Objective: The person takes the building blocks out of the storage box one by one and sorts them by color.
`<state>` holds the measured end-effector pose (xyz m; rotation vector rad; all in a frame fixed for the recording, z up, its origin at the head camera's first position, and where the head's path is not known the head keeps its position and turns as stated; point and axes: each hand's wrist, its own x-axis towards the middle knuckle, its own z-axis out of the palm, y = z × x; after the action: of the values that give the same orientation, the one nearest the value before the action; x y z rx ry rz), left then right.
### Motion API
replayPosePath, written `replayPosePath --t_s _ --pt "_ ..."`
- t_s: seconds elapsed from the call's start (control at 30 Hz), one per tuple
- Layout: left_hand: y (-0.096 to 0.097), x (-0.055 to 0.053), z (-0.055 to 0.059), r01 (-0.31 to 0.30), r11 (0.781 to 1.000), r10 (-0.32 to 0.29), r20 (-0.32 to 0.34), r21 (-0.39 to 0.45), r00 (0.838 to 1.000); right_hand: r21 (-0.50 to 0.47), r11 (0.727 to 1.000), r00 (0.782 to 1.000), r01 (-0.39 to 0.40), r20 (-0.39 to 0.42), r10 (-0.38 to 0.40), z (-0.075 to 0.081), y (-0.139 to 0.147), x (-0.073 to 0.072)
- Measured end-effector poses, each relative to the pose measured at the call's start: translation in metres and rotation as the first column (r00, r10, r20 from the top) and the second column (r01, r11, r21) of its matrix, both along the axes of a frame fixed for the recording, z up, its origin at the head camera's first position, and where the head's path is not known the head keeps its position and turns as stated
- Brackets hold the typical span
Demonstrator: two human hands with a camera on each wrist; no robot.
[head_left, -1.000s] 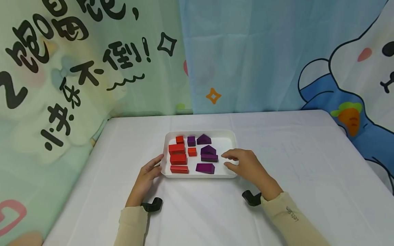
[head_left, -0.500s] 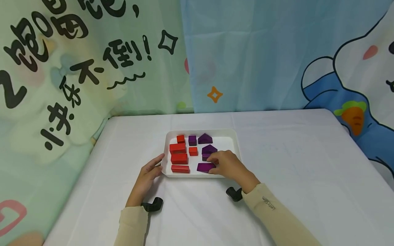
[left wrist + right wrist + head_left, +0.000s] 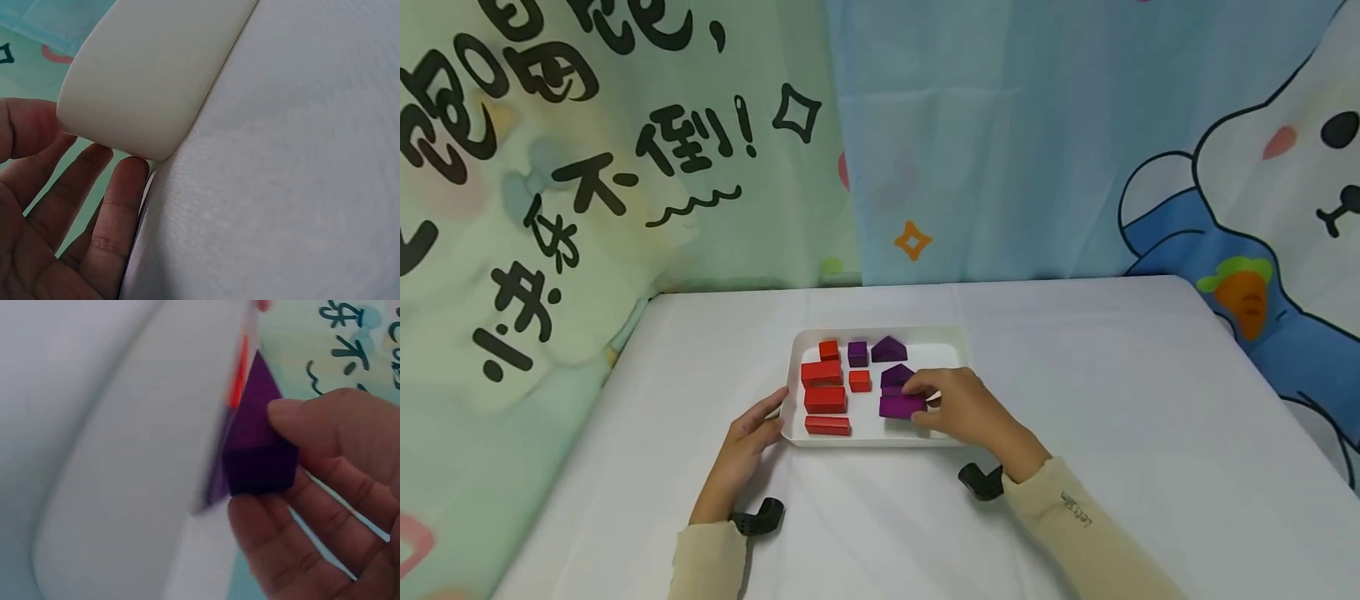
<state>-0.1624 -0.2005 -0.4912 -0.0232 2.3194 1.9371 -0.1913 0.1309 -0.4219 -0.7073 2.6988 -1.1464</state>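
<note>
My right hand (image 3: pixel 966 404) pinches a purple block (image 3: pixel 901 407) between thumb and fingers at its right end. In the right wrist view the purple block (image 3: pixel 259 440) has a flat end face and a long sloping side. It hangs just over the front of the white tray (image 3: pixel 865 442), a shadow beneath it, partly covering another purple block (image 3: pixel 891 390) behind. My left hand (image 3: pixel 741 450) rests its fairly straight fingers against the tray's left side. In the left wrist view, thumb and fingertips (image 3: pixel 131 167) touch the tray's end wall (image 3: pixel 134 94).
Several red blocks (image 3: pixel 825 400) stand in a column on the tray's left, with a small red cube (image 3: pixel 860 382) beside them. Behind are a purple cube (image 3: pixel 857 354) and a purple triangular block (image 3: pixel 889 350). A white cloth (image 3: pixel 1075 358) covers the table; printed curtains (image 3: pixel 1022 167) hang behind.
My right hand has moved left from the tray's right side, taken hold of the front purple block and raised it slightly. The left hand stays at the tray; the head view has shifted a little.
</note>
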Motion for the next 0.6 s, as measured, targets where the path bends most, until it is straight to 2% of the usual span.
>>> replayPosePath --t_s 0.1,0.2,0.33,0.43,0.6 --pt "0.001 0.002 0.001 -0.002 1.000 0.002 0.005 -0.008 1.000 -0.045 0.999 0.998 -0.024 -0.065 0.021 0.010 0.019 0.000" --pt "0.001 0.003 0.002 -0.010 1.000 0.010 0.015 -0.011 1.000 -0.061 0.998 0.991 -0.018 -0.132 0.010 0.019 0.040 -0.005" --pt "0.001 0.005 0.003 -0.006 1.000 0.006 0.003 -0.005 1.000 -0.020 0.999 0.980 0.046 -0.193 -0.049 0.027 0.067 -0.016" --pt "0.002 0.007 0.003 -0.003 1.000 0.003 -0.009 0.005 1.000 0.026 0.993 0.972 0.112 -0.212 -0.104 0.028 0.085 -0.024" --pt "0.003 0.006 0.002 -0.005 1.000 0.005 -0.019 0.001 1.000 0.065 0.981 0.966 0.180 -0.200 -0.164 0.018 0.106 -0.036"
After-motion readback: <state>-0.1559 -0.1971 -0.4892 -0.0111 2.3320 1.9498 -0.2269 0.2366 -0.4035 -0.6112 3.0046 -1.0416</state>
